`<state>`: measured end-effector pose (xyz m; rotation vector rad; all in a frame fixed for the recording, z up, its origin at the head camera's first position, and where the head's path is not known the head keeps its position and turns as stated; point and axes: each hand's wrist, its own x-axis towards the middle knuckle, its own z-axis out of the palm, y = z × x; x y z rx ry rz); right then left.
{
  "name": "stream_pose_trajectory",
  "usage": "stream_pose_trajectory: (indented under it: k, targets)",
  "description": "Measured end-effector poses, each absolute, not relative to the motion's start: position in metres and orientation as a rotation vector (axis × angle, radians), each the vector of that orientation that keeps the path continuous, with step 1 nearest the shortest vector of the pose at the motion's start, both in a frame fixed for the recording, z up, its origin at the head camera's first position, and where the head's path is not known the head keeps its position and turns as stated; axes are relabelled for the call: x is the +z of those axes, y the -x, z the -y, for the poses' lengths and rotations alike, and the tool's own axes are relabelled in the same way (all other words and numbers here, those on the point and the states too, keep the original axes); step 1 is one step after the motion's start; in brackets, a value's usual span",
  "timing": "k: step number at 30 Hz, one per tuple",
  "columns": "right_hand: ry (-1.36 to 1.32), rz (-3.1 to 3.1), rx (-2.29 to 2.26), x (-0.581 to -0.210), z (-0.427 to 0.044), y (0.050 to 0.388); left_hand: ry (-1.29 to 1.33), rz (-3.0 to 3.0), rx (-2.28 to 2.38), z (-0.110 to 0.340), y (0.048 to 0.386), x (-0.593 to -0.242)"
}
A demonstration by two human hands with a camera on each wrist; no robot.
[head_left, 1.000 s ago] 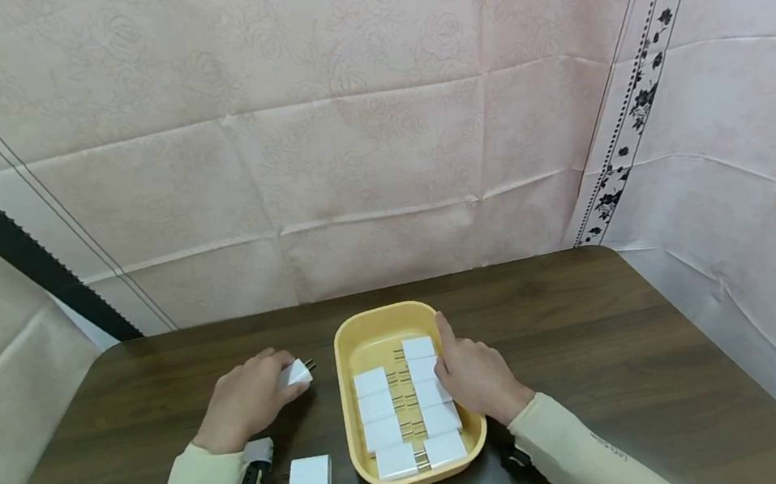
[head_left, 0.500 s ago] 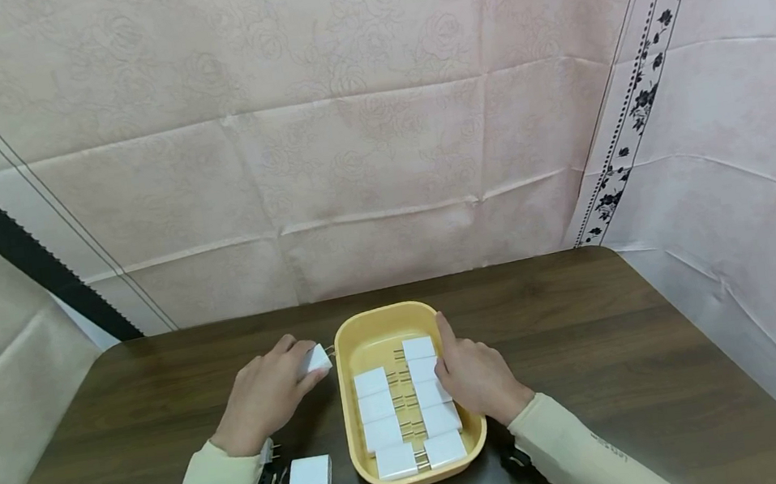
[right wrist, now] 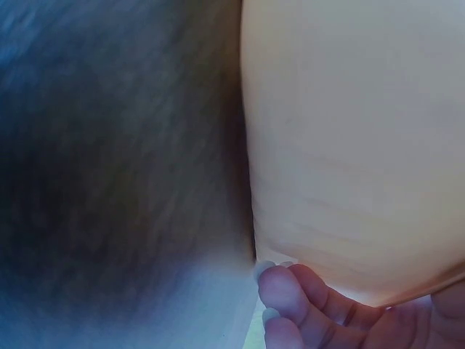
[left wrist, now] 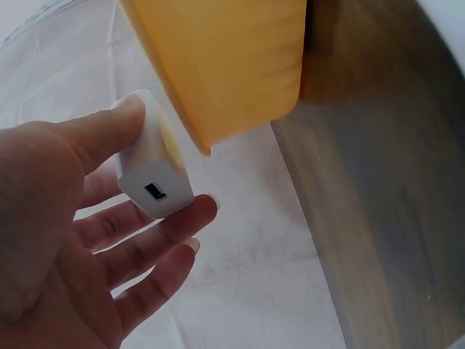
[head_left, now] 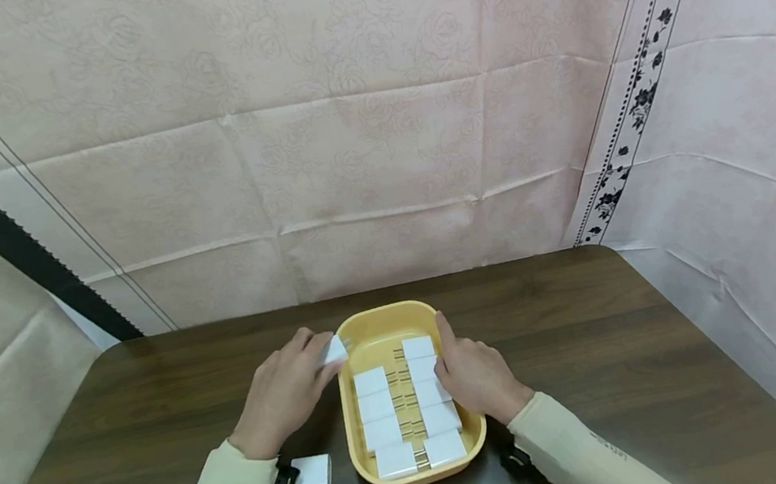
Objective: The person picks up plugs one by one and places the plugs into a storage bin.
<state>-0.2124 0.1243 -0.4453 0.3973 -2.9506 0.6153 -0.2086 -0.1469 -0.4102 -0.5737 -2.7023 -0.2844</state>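
My left hand (head_left: 289, 386) pinches a white USB charger (head_left: 334, 350) between thumb and fingers over the left rim of a yellow tray (head_left: 383, 316). In the left wrist view the charger (left wrist: 156, 171) shows its USB port, close beside the tray's outer wall (left wrist: 232, 65). Inside the tray, more white chargers lie in two columns, a left column (head_left: 378, 407) and a right column (head_left: 432, 396), with their prongs pointing inward. The right hand (head_left: 483, 377) grips the tray's right rim, its thumb inside. In the right wrist view its fingers (right wrist: 283, 291) curl against the tray's outside.
Another white charger (head_left: 312, 475) lies on the brown wooden table (head_left: 552, 310), left of the tray and beside the left wrist's black strap (head_left: 284, 481). A pale patterned cloth (head_left: 362, 155) hangs behind the table's far edge.
The left hand has moved right with its charger, from beside the tray to over its left rim. The right hand and the tray have stayed put.
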Motion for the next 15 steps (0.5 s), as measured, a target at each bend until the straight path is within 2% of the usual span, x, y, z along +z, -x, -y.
stream_pose_trajectory:
  k: [15]
  targets:
    - [-0.401,2.950,0.606,-0.445,-0.125,0.211,0.632,2.640,-0.271,0.130,0.207,-0.415]
